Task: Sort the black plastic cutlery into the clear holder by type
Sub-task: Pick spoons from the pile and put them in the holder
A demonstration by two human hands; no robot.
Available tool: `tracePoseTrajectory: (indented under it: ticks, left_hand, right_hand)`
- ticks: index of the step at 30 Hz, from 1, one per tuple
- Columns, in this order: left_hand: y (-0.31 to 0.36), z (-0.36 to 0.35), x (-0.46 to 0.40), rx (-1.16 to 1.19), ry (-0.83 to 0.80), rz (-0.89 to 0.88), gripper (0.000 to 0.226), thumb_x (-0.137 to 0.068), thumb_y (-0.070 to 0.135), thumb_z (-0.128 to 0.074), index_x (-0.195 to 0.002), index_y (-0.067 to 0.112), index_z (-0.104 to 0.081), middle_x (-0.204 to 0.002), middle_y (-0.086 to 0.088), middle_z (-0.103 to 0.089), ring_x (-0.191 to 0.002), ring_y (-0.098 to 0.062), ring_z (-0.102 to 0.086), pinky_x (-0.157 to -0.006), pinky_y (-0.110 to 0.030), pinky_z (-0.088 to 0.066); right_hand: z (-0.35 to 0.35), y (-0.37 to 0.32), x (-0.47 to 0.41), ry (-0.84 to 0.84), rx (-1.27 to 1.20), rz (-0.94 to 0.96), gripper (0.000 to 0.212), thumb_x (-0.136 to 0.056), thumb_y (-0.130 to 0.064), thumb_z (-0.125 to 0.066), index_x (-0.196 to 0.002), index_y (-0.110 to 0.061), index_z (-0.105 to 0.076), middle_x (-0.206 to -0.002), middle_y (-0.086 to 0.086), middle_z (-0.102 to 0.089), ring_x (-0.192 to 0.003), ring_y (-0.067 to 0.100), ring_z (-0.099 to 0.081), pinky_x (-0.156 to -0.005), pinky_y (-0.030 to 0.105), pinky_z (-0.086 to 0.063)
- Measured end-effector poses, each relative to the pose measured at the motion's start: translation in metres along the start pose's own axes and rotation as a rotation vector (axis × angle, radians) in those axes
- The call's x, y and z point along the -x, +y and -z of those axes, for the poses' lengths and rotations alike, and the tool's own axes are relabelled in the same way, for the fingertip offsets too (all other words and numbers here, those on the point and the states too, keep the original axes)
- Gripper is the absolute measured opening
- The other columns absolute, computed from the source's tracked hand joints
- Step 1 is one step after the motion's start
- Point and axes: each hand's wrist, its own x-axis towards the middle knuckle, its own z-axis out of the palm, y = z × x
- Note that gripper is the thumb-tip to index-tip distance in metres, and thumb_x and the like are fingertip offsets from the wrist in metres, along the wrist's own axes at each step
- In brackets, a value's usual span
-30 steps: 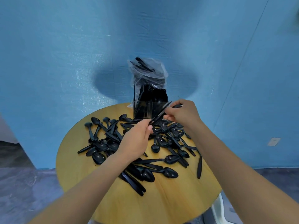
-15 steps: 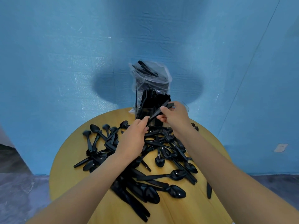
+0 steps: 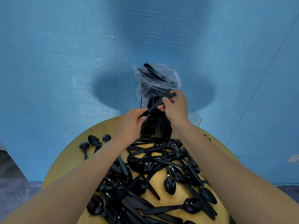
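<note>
Both hands, left hand [image 3: 129, 125] and right hand [image 3: 175, 107], pinch a cutlery bundle [image 3: 156, 103] above the holder [image 3: 195, 118] at twelve o'clock; loosening could spill pieces into wrong compartments.

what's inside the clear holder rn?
The clear holder has black cutlery standing packed in its left side; its right corner looks bare. Types are unclear, and the left hand and right hand, gripping a black piece, cover the middle.

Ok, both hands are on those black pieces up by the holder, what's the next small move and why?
Probably tip the held cutlery upright and lower it into the clear holder. The left hand and right hand grip it slanted just above the holder's filled section, with plenty still loose on the table.
</note>
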Motion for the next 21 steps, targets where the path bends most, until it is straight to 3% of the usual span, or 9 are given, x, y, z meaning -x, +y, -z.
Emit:
tracePoseTrajectory:
  ticks: [2,5,9,11,14,18,21]
  left_hand:
    - [-0.002,0.002,-0.005,0.101,0.014,0.062,0.029,-0.095,0.01,-0.051,-0.116,0.024,-0.066,-0.095,0.004,-0.068,-0.091,-0.012,-0.061,-0.079,-0.023,-0.045]
    - [-0.008,0.002,-0.011,0.156,0.01,0.12,0.029,-0.094,0.01,-0.054,-0.113,0.028,-0.068,-0.09,0.011,-0.068,-0.082,0.003,-0.059,-0.07,-0.002,-0.038]
    - [-0.012,0.004,-0.016,0.185,0.006,0.154,0.03,-0.096,0.012,-0.051,-0.115,0.028,-0.067,-0.087,0.018,-0.065,-0.077,0.014,-0.054,-0.066,0.003,-0.035]
    - [-0.012,0.004,-0.017,0.172,-0.009,0.161,0.03,-0.097,0.012,-0.048,-0.118,0.026,-0.065,-0.091,0.013,-0.067,-0.073,0.015,-0.053,-0.063,0.001,-0.035]
    - [-0.011,0.004,-0.015,0.2,-0.063,0.16,0.032,-0.1,0.009,-0.042,-0.12,0.021,-0.063,-0.078,0.015,-0.061,-0.056,0.016,-0.052,-0.052,-0.001,-0.036]
    - [-0.01,0.001,-0.01,0.238,-0.099,0.173,0.032,-0.101,0.011,-0.036,-0.121,0.022,-0.059,-0.086,0.013,-0.062,-0.073,0.006,-0.058,-0.063,-0.007,-0.046]
    - [-0.01,0.0,-0.008,0.308,-0.068,0.254,0.031,-0.102,0.013,-0.033,-0.122,0.02,-0.057,-0.085,0.012,-0.061,-0.073,0.0,-0.06,-0.058,-0.007,-0.047]
  right_hand:
    - [-0.002,0.004,-0.005,-0.013,-0.054,0.001,0.015,-0.094,-0.003,-0.05,-0.107,-0.011,-0.047,-0.076,0.006,-0.059,-0.052,0.003,-0.062,-0.053,0.012,-0.048]
    - [-0.003,0.009,-0.01,-0.022,-0.112,0.005,0.017,-0.094,-0.002,-0.053,-0.107,-0.011,-0.05,-0.075,0.006,-0.06,-0.051,0.0,-0.061,-0.053,0.011,-0.047]
    - [-0.001,0.012,-0.015,-0.043,-0.133,0.034,0.018,-0.092,-0.002,-0.057,-0.105,-0.012,-0.05,-0.072,0.004,-0.06,-0.052,-0.001,-0.059,-0.055,0.011,-0.048]
    - [0.001,0.013,-0.015,-0.057,-0.141,0.032,0.017,-0.09,-0.003,-0.059,-0.103,-0.012,-0.052,-0.072,0.003,-0.061,-0.053,0.0,-0.059,-0.058,0.012,-0.049]
    - [0.005,0.016,-0.014,-0.071,-0.142,0.014,0.013,-0.089,-0.002,-0.061,-0.1,-0.006,-0.056,-0.072,0.003,-0.063,-0.053,0.001,-0.06,-0.059,0.012,-0.05]
    - [0.009,0.017,-0.011,-0.089,-0.152,0.002,0.009,-0.088,-0.003,-0.062,-0.091,-0.01,-0.057,-0.072,0.003,-0.064,-0.055,0.002,-0.061,-0.06,0.015,-0.051]
    - [0.011,0.016,-0.009,-0.083,-0.183,-0.022,0.011,-0.089,-0.002,-0.061,-0.087,-0.012,-0.057,-0.07,0.003,-0.063,-0.055,0.003,-0.061,-0.062,0.018,-0.051]
